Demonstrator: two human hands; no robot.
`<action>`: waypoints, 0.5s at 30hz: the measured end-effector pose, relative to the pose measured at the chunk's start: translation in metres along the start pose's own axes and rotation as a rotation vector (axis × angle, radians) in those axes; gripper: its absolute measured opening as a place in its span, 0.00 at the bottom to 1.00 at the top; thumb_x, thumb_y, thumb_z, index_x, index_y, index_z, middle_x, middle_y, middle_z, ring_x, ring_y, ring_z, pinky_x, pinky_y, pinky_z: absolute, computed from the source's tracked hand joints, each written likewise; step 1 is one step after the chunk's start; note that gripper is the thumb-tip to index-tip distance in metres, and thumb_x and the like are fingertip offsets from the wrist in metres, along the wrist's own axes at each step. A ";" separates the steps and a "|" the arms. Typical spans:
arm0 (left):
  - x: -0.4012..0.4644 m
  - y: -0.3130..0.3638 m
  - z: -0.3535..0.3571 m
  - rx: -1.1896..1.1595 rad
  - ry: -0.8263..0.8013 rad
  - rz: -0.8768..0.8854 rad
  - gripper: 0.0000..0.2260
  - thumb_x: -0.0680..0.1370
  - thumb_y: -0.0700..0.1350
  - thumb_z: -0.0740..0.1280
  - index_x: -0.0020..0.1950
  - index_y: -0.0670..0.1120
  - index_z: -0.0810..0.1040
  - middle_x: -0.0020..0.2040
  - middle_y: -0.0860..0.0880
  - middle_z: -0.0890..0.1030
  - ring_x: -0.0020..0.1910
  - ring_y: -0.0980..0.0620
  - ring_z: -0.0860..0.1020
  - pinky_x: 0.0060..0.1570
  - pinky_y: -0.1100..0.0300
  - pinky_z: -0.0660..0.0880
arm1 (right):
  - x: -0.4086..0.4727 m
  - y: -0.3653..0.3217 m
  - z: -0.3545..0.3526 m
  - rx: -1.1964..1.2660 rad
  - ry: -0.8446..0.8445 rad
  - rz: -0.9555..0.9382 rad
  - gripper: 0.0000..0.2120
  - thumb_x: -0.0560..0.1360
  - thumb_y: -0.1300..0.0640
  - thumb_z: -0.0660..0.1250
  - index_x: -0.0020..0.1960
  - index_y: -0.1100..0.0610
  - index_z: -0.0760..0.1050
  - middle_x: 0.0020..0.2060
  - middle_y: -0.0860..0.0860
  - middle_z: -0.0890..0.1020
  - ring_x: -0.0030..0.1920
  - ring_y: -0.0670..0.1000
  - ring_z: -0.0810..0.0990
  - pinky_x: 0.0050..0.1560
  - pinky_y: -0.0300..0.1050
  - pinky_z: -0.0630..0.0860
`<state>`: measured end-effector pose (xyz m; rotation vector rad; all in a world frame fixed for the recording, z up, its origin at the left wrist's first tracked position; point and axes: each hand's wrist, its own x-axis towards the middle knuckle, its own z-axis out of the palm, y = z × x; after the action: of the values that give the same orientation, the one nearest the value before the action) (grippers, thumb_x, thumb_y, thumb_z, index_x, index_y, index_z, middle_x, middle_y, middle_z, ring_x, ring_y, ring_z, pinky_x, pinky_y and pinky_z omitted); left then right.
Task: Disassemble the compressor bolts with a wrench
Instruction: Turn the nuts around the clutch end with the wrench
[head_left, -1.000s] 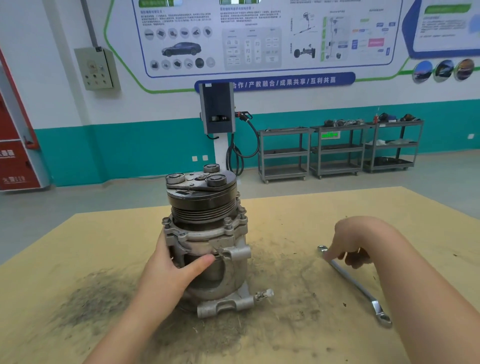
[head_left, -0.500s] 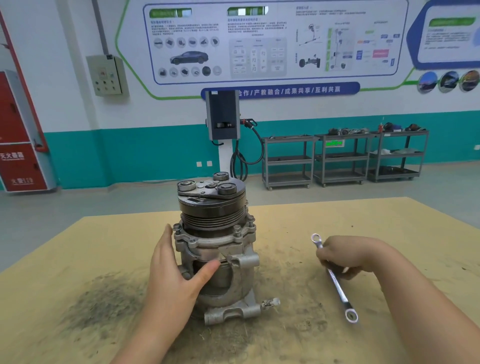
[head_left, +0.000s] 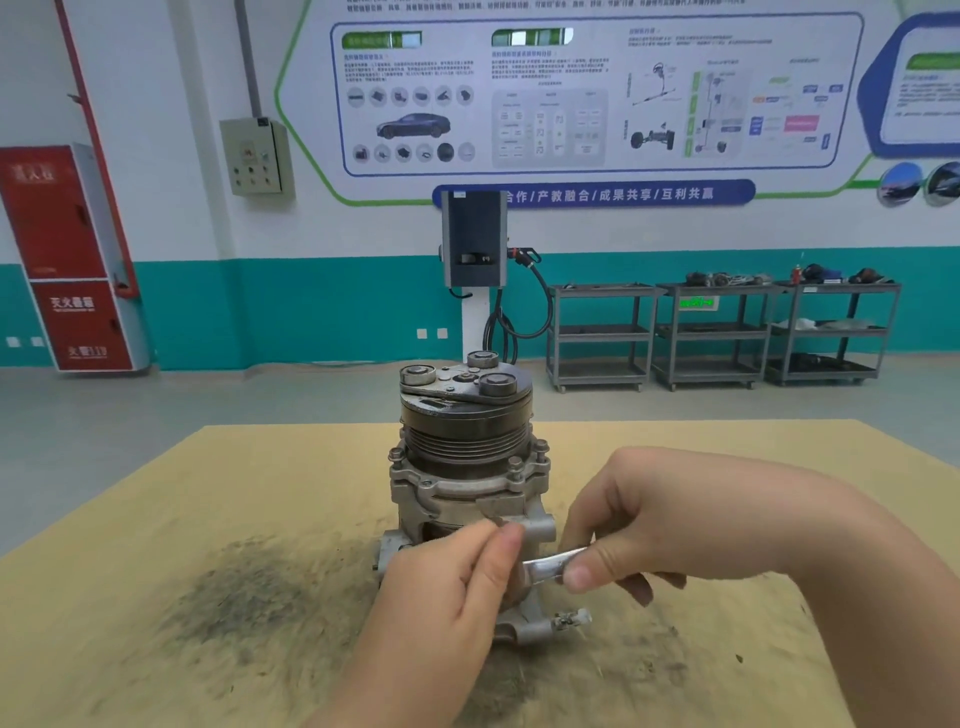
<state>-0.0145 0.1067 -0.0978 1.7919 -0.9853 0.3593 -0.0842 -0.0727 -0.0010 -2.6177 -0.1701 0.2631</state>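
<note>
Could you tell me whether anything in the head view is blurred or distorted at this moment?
In the head view, both hands, the left and the right, are motion-smeared around the wrench; the compressor stays fairly sharp; the wide lens bows the table edges and tilts the red cabinet; lighting is even, without glare.

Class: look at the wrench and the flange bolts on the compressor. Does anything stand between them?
Nothing visible does. The right hand holds the wrench low in front of the compressor, with the left hand at its tip; the flange bolts above are uncovered.
</note>
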 end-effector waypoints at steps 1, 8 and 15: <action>0.001 -0.001 -0.002 -0.065 -0.008 -0.076 0.20 0.77 0.67 0.52 0.34 0.57 0.72 0.23 0.58 0.71 0.24 0.61 0.70 0.28 0.70 0.63 | 0.000 0.000 0.000 -0.024 0.040 0.046 0.09 0.71 0.41 0.72 0.44 0.46 0.81 0.28 0.45 0.80 0.27 0.43 0.73 0.33 0.40 0.70; 0.012 -0.012 -0.010 -0.790 0.169 -0.445 0.19 0.72 0.59 0.63 0.25 0.50 0.72 0.21 0.50 0.59 0.18 0.55 0.58 0.20 0.64 0.58 | -0.012 0.010 -0.023 0.582 0.310 -0.107 0.09 0.68 0.46 0.75 0.46 0.47 0.83 0.29 0.49 0.79 0.27 0.45 0.75 0.27 0.35 0.71; 0.011 -0.002 0.002 -1.054 0.326 -0.410 0.19 0.71 0.59 0.61 0.29 0.47 0.77 0.22 0.49 0.60 0.17 0.55 0.59 0.19 0.66 0.59 | 0.029 -0.003 0.016 1.079 0.165 -0.263 0.06 0.70 0.57 0.71 0.43 0.59 0.84 0.31 0.53 0.79 0.27 0.46 0.75 0.28 0.33 0.72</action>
<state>-0.0069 0.1003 -0.0933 0.8786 -0.4003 -0.1308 -0.0599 -0.0572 -0.0177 -1.5156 -0.2296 0.0161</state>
